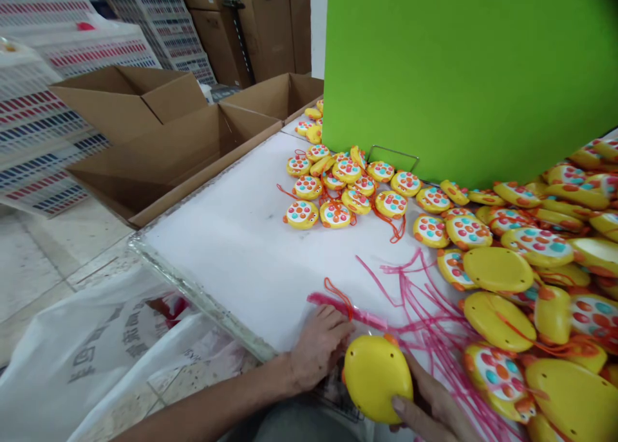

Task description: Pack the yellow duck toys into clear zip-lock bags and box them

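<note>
In my right hand (427, 400) is a yellow turtle-shaped toy (378, 377), its plain back with small screw holes facing up; my thumb presses on its lower edge. My left hand (322, 344) is just left of it, fingers curled down at the table's near edge. What those fingers hold, if anything, is hidden. An orange cord loop (340, 294) lies by the left fingertips, across a pink plastic strip (323, 298). More thin pink strips (437, 339) spread over the table to the right.
Many similar toys (497, 268) are heaped on the right, and a smaller group (347, 184) lies farther back. A green panel (463, 75) stands behind them. Open cardboard boxes (168, 165) adjoin the white table's (232, 204) left edge. A white sack (111, 352) is on the floor.
</note>
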`<control>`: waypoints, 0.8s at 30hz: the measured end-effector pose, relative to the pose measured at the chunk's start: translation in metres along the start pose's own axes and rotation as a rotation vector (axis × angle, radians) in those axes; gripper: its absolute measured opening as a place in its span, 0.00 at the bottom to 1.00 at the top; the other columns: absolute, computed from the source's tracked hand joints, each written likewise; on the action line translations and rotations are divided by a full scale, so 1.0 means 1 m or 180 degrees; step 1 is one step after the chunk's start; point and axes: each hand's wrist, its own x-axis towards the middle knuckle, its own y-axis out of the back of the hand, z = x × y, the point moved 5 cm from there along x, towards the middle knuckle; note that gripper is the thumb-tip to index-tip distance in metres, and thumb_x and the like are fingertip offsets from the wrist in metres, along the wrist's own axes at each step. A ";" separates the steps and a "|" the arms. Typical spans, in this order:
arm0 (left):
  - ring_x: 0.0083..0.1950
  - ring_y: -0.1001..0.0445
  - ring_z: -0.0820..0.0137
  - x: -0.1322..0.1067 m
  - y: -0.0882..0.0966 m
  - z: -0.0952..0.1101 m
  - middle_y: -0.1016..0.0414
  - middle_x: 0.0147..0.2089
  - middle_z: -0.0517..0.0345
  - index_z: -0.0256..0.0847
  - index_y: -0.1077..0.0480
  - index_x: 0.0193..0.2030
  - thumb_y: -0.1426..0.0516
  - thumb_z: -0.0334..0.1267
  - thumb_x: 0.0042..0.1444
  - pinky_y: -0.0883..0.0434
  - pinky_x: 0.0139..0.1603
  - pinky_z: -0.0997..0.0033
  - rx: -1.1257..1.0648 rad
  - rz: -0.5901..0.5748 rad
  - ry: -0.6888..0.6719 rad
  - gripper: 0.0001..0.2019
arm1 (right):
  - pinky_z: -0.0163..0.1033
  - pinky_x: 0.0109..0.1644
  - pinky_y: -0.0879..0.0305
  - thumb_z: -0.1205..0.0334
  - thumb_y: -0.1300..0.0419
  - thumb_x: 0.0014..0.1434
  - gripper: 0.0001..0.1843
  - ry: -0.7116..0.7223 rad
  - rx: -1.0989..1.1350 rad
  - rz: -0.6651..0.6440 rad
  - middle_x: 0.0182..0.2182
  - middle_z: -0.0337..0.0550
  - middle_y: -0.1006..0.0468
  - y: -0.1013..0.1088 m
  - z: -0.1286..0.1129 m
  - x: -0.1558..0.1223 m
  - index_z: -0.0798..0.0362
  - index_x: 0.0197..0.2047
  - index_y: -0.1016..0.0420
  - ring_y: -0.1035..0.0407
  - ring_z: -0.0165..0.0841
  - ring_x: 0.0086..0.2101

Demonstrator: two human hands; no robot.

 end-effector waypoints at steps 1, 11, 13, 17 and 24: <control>0.40 0.36 0.65 0.000 0.000 0.002 0.30 0.37 0.54 0.38 0.31 0.39 0.50 0.33 0.59 0.36 0.43 0.64 0.0019 0.0021 -0.0037 0.08 | 0.43 0.35 0.28 0.49 0.37 0.49 0.23 0.0018 0.0251 0.0099 0.43 0.47 0.24 -0.002 0.001 0.002 0.43 0.49 0.27 0.28 0.44 0.42; 0.39 0.34 0.67 -0.019 0.014 0.024 0.28 0.34 0.55 0.36 0.33 0.39 0.55 0.30 0.63 0.40 0.51 0.60 0.0495 0.0237 -0.0640 0.11 | 0.45 0.46 0.32 0.51 0.46 0.58 0.33 0.0902 -0.1669 0.0914 0.48 0.47 0.27 -0.015 0.009 0.033 0.42 0.65 0.50 0.27 0.38 0.37; 0.37 0.34 0.69 -0.021 0.029 0.025 0.29 0.31 0.56 0.37 0.32 0.36 0.55 0.30 0.62 0.38 0.48 0.63 0.0335 0.0332 -0.0578 0.11 | 0.45 0.48 0.33 0.54 0.49 0.60 0.31 0.1110 -0.1987 0.0859 0.48 0.46 0.26 -0.015 0.007 0.032 0.43 0.65 0.51 0.27 0.38 0.38; 0.41 0.33 0.68 -0.020 0.066 0.008 0.28 0.38 0.53 0.37 0.32 0.40 0.51 0.32 0.61 0.35 0.45 0.67 -0.0247 0.0821 0.0307 0.08 | 0.45 0.49 0.33 0.57 0.50 0.61 0.30 0.1393 -0.2213 0.0885 0.46 0.47 0.25 -0.015 0.007 0.029 0.45 0.65 0.51 0.27 0.38 0.40; 0.34 0.30 0.71 -0.004 0.056 -0.013 0.27 0.33 0.57 0.36 0.30 0.38 0.53 0.36 0.61 0.34 0.35 0.74 -0.1792 0.0150 0.1491 0.12 | 0.38 0.47 0.32 0.59 0.52 0.63 0.26 0.1689 -0.2552 0.0849 0.50 0.45 0.27 -0.023 -0.010 0.026 0.45 0.64 0.48 0.30 0.37 0.48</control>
